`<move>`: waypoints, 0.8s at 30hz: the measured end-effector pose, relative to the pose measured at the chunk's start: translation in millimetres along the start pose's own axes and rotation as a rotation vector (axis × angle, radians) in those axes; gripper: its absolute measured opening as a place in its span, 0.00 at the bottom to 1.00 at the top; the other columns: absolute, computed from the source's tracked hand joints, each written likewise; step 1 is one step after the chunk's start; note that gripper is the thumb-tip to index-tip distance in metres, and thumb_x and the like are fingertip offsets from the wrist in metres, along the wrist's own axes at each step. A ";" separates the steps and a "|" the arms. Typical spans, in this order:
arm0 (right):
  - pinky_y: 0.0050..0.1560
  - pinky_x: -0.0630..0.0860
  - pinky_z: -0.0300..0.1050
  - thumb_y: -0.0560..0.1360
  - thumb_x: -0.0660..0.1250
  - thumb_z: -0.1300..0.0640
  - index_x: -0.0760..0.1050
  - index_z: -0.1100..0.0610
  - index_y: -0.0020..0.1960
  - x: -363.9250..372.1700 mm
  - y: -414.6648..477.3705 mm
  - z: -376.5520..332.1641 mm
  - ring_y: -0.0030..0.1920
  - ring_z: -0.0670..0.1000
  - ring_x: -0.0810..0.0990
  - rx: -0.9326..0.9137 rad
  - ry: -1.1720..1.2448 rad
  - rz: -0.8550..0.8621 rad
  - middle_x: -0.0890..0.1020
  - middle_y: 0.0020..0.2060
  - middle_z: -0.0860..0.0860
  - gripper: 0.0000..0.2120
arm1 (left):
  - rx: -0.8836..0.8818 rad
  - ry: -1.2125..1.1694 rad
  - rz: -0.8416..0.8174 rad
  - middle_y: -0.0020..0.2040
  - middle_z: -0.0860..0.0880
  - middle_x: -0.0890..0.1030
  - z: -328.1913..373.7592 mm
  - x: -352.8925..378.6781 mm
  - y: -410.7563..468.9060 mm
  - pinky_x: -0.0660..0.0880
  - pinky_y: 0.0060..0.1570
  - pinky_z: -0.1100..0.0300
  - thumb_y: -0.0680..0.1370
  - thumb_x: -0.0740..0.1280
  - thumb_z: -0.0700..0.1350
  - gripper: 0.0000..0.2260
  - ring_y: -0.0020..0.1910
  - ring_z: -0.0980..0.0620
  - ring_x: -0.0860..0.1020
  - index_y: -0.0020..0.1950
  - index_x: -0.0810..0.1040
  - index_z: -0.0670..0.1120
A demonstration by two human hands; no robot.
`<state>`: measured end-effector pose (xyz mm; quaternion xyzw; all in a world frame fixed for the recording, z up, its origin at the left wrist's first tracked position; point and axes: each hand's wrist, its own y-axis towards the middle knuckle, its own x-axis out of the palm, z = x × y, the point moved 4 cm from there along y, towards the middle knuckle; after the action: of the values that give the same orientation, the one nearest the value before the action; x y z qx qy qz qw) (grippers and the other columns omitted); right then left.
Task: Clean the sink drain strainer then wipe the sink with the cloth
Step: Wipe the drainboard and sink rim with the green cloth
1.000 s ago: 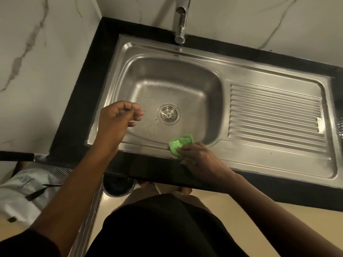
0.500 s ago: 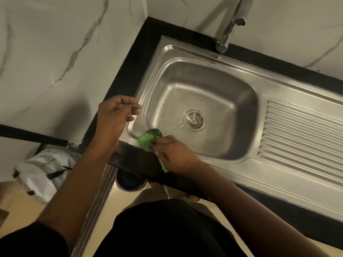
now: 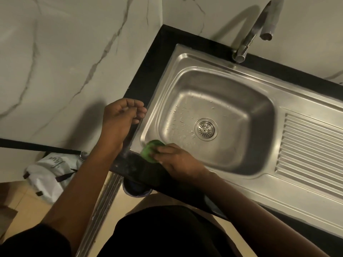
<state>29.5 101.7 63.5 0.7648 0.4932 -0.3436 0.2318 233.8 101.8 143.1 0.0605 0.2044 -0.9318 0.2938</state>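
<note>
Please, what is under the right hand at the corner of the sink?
A green cloth lies under the right hand, pressed on the near-left corner of the sink rim. Only its left part shows; the fingers cover the rest and the rim below it.

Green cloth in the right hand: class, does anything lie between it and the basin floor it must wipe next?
Nothing visible does. The green cloth, under the right hand, sits at the sink rim's near-left corner; the basin holds only water drops and the strainer.
</note>
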 end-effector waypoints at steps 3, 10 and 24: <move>0.65 0.76 0.54 0.82 0.64 0.60 0.81 0.58 0.67 10.6 29.1 -0.7 0.63 0.61 0.78 -0.159 -0.074 -0.069 0.80 0.67 0.57 0.16 | -0.011 0.007 0.015 0.47 0.47 0.89 0.9 -6.0 7.9 0.82 0.54 0.49 0.80 0.64 0.36 0.11 0.51 0.43 0.87 0.49 0.85 0.49; 0.67 0.77 0.50 0.82 0.68 0.57 0.80 0.51 0.70 -14.3 84.0 23.1 0.72 0.58 0.74 -0.258 -0.293 -0.031 0.79 0.71 0.49 0.17 | -0.039 0.011 0.011 0.48 0.47 0.88 -4.4 -14.4 19.5 0.82 0.53 0.51 0.81 0.64 0.37 0.10 0.51 0.44 0.87 0.50 0.84 0.48; 0.63 0.78 0.50 0.77 0.70 0.65 0.84 0.54 0.63 -49.6 114.6 30.1 0.59 0.60 0.82 0.083 -0.251 0.137 0.83 0.62 0.56 0.16 | -0.062 -0.033 -0.007 0.49 0.47 0.88 -12.2 -24.5 7.1 0.80 0.56 0.52 0.82 0.64 0.39 0.09 0.53 0.45 0.86 0.51 0.83 0.49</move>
<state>111.5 4.8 82.9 0.7568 0.3923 -0.4400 0.2825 257.9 114.4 135.2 0.0353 0.2285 -0.9268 0.2958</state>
